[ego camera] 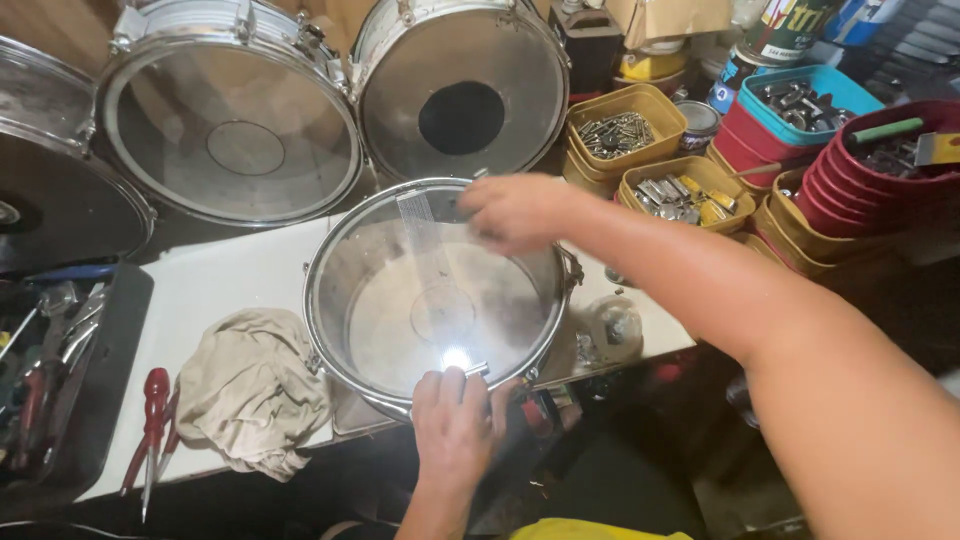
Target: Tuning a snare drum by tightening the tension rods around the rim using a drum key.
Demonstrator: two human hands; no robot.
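Head view: left hand point(455, 425) is pinching a tension lug at the snare drum point(440, 290) near rim, right hand point(515, 212) curling over its far rim, mid-surface point(235, 280); stiff metal hoop for gripping, thin clear head looking fragile.

1. Tin point(788, 28), top right: round, with a green, red and white label.
2. Blue-labelled can point(728, 78), just below it, partly hidden.
3. Cardboard box point(680, 17), top centre-right: brown, plain.
4. Blue-and-white package point(862, 20), far top right, cut off by the frame edge.

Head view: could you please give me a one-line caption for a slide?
Left hand grips the near rim of a clear-headed snare drum while the right hand rests on its far edge.
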